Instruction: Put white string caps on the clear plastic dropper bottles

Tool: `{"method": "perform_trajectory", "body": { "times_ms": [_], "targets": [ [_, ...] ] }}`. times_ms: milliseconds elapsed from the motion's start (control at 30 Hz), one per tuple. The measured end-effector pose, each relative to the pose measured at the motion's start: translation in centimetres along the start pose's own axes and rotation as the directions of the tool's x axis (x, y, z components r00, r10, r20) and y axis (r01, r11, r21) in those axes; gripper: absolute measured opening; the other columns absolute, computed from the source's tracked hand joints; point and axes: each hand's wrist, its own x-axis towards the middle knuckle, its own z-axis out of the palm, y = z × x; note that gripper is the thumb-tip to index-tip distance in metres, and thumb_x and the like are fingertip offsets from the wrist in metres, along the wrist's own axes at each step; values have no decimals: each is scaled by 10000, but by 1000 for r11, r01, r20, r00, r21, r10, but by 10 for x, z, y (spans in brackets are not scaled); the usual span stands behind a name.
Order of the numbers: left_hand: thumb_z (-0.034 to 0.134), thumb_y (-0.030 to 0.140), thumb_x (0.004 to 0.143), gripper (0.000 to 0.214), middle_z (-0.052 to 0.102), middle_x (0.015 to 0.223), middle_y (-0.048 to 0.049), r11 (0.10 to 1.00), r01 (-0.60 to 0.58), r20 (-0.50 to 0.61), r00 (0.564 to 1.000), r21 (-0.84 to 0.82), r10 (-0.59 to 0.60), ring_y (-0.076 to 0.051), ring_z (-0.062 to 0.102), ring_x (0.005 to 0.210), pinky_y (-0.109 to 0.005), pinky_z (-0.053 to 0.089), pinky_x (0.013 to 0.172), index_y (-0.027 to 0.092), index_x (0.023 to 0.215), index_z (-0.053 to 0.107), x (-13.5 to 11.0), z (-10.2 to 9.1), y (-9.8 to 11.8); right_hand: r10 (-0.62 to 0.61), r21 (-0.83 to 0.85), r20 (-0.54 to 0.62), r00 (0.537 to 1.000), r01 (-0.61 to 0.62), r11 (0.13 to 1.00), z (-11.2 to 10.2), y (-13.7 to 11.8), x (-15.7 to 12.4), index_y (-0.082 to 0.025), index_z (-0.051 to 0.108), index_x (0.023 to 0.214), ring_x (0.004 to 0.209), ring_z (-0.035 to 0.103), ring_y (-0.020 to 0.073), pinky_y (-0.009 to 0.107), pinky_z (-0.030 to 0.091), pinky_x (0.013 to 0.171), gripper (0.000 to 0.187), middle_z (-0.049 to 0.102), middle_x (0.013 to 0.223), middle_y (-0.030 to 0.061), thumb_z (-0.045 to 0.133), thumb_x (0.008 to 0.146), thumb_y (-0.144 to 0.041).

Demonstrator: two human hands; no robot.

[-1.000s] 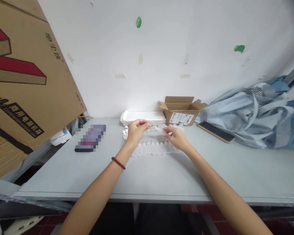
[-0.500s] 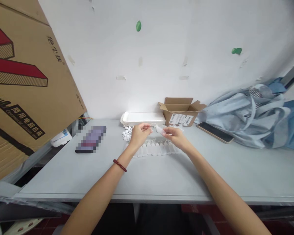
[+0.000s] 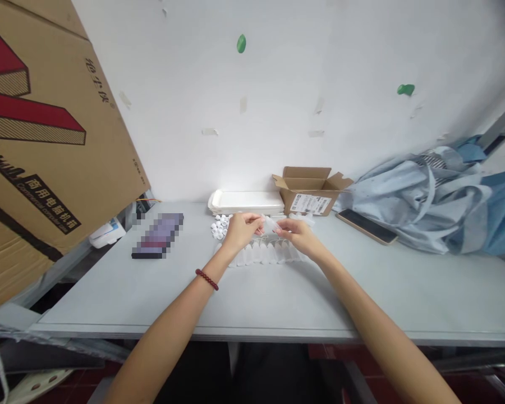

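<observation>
Both hands meet above the middle of the grey table. My left hand (image 3: 242, 229) is closed in a pinch at the left end of a small translucent white piece (image 3: 270, 223). My right hand (image 3: 297, 230) pinches the same piece at its right end; the fingers cover part of it. Just below lies a row of several similar translucent white pieces (image 3: 263, 253), side by side, with thin pale strands at their tops. Beside my left hand is a pile of small white caps (image 3: 219, 227). More translucent pieces (image 3: 302, 217) lie behind my right hand, partly hidden.
Behind the hands stand a long white box (image 3: 248, 201) and an open cardboard box (image 3: 306, 196). One phone (image 3: 159, 234) lies left, another phone (image 3: 367, 225) right, near a heap of pale blue cloth (image 3: 421, 196). A large carton (image 3: 54, 146) leans at the left.
My left fingers have come closer to my right ones, onto the translucent piece. The thin strand seen between the hands before no longer shows. The view has shifted slightly.
</observation>
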Motion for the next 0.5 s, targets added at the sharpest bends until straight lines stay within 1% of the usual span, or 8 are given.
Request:
{"method": "perform_trajectory", "body": {
  "times_ms": [133,267,367,500],
  "targets": [
    [631,180,752,93,619,581,-15,999,32,-19,999,20,-32,-123,601,505,-246,527,528,114,703,673,0,-2,3,8,-17,-24,1000,-9,1000,-2,5,2,-144,691,896,774,646,201,321,506,711,228,717,873,68,581,754,-285],
    [618,149,754,86,593,548,7,986,101,-2,995,130,-102,-99,582,469,-215,510,498,104,699,668,-2,-3,7,16,-72,-56,998,-20,997,-4,9,4,-141,698,889,792,642,217,327,499,724,231,715,857,71,579,755,-288],
    [612,135,753,85,599,544,8,974,133,14,990,184,-138,-95,580,449,-201,493,480,104,698,670,-3,-3,8,-17,-92,-23,1000,14,996,-4,7,3,-146,704,911,779,637,216,321,500,698,249,713,853,72,577,761,-300],
    [584,141,775,115,611,563,-4,980,116,41,991,163,-124,-97,586,464,-205,494,489,96,729,680,-3,-2,7,-57,-95,21,998,58,994,-3,3,2,-156,720,906,782,632,214,322,496,700,251,714,874,71,563,771,-299]
  ]
}}
